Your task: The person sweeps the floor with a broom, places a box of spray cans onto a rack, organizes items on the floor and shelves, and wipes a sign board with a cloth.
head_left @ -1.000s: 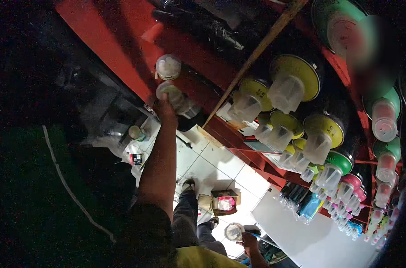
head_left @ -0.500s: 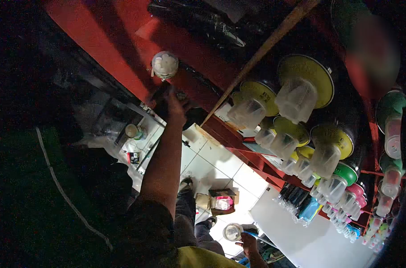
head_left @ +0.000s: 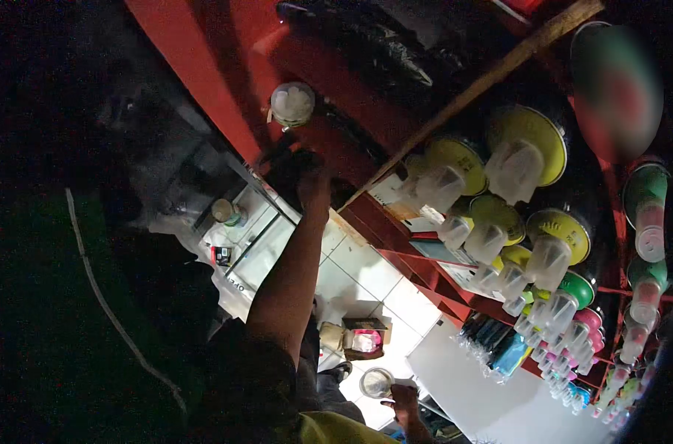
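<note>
My left hand (head_left: 313, 169) reaches up to the dark recess in the red shelf (head_left: 236, 81); deep shadow hides its fingers and anything in them. Just above it, a clear round tub with pale contents (head_left: 292, 103) rests on the red surface. At the bottom, my right hand (head_left: 404, 403) is closed at the side of a clear round container (head_left: 377, 382), holding it over the white floor.
Clear cups with yellow, green and pink round bases (head_left: 547, 259) hang in rows at the right. An open cardboard box (head_left: 366, 340) lies on the tiled floor (head_left: 366, 270). A white panel (head_left: 492, 385) is at lower right, and a lidded jar (head_left: 223, 211) stands at left.
A second clear round container, held by my left hand a second ago, no longer shows. My left hand has moved into shadow. The view has shifted slightly, and my right hand still holds its container.
</note>
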Motion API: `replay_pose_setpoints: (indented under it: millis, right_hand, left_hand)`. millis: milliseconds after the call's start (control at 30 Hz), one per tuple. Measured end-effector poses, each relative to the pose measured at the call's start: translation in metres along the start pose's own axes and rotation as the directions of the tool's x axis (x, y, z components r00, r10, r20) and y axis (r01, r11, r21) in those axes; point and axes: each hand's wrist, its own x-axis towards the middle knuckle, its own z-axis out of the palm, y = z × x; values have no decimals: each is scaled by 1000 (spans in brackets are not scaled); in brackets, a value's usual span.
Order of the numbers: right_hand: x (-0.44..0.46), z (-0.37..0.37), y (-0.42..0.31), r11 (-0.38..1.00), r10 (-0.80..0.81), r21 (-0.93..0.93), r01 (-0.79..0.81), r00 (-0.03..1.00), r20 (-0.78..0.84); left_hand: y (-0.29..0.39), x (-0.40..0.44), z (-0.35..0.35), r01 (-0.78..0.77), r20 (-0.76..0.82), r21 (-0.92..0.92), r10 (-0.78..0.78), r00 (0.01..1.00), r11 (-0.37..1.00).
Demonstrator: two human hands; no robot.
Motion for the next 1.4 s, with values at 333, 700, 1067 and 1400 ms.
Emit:
replay_pose_setpoints:
  millis: [333, 700, 1067, 1400]
  right_hand:
    - [-10, 12, -20, 995, 64, 87, -57, 995, -71]
    - [-19, 38, -47, 911, 161, 387, -144, 987, -12]
    - [88, 177, -230, 930, -344, -84, 357, 929, 135]
    - [72, 171, -210, 994, -3, -103, 21, 985, 173]
  left_hand:
    - [-82, 89, -8, -699, 262, 43, 667, 697, 714]
    - [-43, 22, -4, -87, 256, -368, 191, 948, 926]
    - [-63, -120, -143, 111, 793, 545, -554, 253, 831]
    - [11, -61, -104, -811, 241, 478, 837, 490, 337]
